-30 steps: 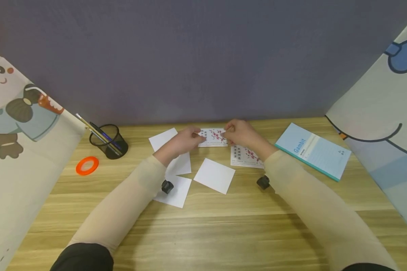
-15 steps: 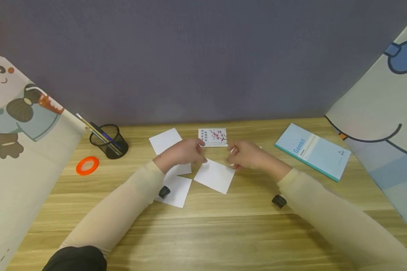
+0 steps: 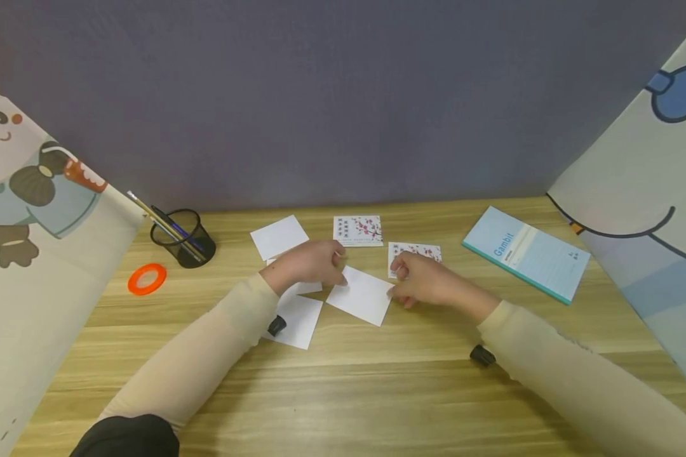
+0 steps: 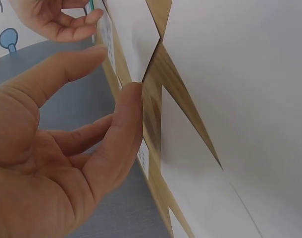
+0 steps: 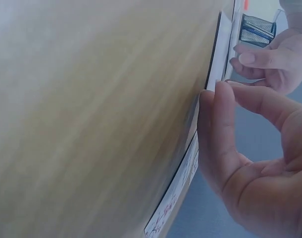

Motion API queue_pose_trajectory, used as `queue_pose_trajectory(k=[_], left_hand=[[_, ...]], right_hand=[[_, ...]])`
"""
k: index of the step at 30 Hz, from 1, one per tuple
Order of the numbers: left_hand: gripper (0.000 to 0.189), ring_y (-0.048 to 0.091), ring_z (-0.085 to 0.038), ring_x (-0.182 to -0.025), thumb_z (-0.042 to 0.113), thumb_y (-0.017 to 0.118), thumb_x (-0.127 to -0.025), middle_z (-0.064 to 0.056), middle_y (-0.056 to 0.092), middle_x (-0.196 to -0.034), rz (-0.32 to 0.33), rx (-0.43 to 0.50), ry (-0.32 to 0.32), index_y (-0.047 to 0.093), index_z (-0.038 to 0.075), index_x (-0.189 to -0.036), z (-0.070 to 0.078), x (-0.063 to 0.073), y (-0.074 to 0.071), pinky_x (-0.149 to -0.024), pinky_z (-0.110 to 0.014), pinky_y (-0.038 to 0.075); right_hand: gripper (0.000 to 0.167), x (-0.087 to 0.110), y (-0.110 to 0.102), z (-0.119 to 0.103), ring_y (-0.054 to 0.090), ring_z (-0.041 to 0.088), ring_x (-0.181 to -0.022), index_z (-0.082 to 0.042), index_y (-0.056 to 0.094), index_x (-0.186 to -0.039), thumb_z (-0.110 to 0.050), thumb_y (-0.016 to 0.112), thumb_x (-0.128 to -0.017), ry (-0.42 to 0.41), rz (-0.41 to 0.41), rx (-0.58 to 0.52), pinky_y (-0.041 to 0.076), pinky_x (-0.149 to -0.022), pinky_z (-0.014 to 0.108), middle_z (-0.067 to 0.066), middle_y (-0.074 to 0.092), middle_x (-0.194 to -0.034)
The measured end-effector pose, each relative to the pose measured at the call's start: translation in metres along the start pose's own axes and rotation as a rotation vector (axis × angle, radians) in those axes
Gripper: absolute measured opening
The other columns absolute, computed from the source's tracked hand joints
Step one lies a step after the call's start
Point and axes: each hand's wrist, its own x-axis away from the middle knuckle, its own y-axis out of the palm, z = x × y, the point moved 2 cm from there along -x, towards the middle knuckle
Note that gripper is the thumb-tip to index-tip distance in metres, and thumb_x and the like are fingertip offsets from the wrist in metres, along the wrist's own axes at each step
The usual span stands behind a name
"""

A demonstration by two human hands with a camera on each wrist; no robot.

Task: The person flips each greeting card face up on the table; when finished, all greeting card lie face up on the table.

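A blank white card lies tilted on the wooden table between my two hands. My left hand is at its upper left corner; in the left wrist view one fingertip meets the corner while the thumb stands apart. At the card's right corner, my right hand pinches the edge, with thumb and fingertips drawn together in the right wrist view. One card printed with red blossoms and dark characters lies behind. A second blossom card is partly covered by my right hand.
More white cards lie at the left, some under my left forearm. A mesh pen cup with pens and an orange ring stand further left. A light blue notebook lies at the right. A grey panel rises behind the table.
Both hands let go of the rear blossom card, now flat on the table. They came nearer to the body, to the blank white card, uncovering part of the second blossom card.
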Motion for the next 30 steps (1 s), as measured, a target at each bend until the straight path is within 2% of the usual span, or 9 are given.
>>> queue_pose_trajectory(k=[4,11,14,21,26,30], left_hand=[[0.078,0.063,-0.017,-0.109,0.037,0.083,-0.09,-0.001,0.07,-0.13,0.012,-0.021,0.006,0.052,0.012,-0.156,0.002,0.001,0.001,-0.107,-0.042,0.055],[0.082,0.072,-0.016,-0.08,0.027,0.083,-0.09,-0.01,0.069,-0.13,-0.025,0.047,0.009,0.045,0.007,-0.16,0.005,0.002,0.003,-0.107,-0.044,0.055],[0.082,0.07,-0.016,-0.076,0.027,0.084,-0.09,-0.009,0.069,-0.129,-0.022,0.042,0.01,0.045,0.006,-0.16,0.005,0.0,0.005,-0.105,-0.042,0.055],[0.077,0.065,-0.017,-0.09,0.027,0.084,-0.088,-0.007,0.07,-0.121,-0.008,-0.02,0.033,0.051,0.005,-0.155,0.005,-0.003,0.009,-0.103,-0.041,0.056],[0.076,0.067,-0.02,-0.097,0.028,0.085,-0.088,-0.008,0.07,-0.127,-0.014,-0.023,0.032,0.053,0.005,-0.153,0.006,-0.003,0.01,-0.107,-0.043,0.056],[0.077,0.069,-0.023,-0.112,0.031,0.086,-0.087,-0.01,0.071,-0.135,-0.004,-0.057,0.046,0.054,0.005,-0.152,0.008,-0.002,0.01,-0.111,-0.044,0.055]], right_hand=[[0.05,0.004,0.003,0.001,0.074,0.022,-0.079,0.004,0.054,-0.132,-0.01,0.081,-0.092,0.003,-0.004,0.009,0.067,-0.07,0.032,0.024,0.056,-0.125],[0.051,0.006,0.008,0.004,0.073,0.021,-0.079,0.004,0.054,-0.133,-0.011,0.08,-0.092,0.008,0.003,0.012,0.067,-0.07,0.031,0.02,0.055,-0.121],[0.053,0.007,0.01,0.004,0.072,0.02,-0.077,0.005,0.054,-0.134,-0.011,0.08,-0.091,0.002,0.011,0.015,0.067,-0.069,0.031,0.02,0.057,-0.118],[0.051,0.007,0.011,0.005,0.072,0.018,-0.073,0.004,0.056,-0.131,-0.014,0.081,-0.092,-0.005,0.03,0.058,0.066,-0.067,0.03,0.016,0.058,-0.114],[0.049,0.007,0.011,0.004,0.072,0.018,-0.07,0.003,0.057,-0.129,-0.017,0.082,-0.092,-0.008,0.036,0.095,0.064,-0.067,0.029,0.015,0.059,-0.113],[0.049,0.007,0.012,0.003,0.074,0.019,-0.069,0.004,0.058,-0.127,-0.018,0.084,-0.092,-0.003,0.033,0.088,0.064,-0.066,0.03,0.016,0.061,-0.114]])
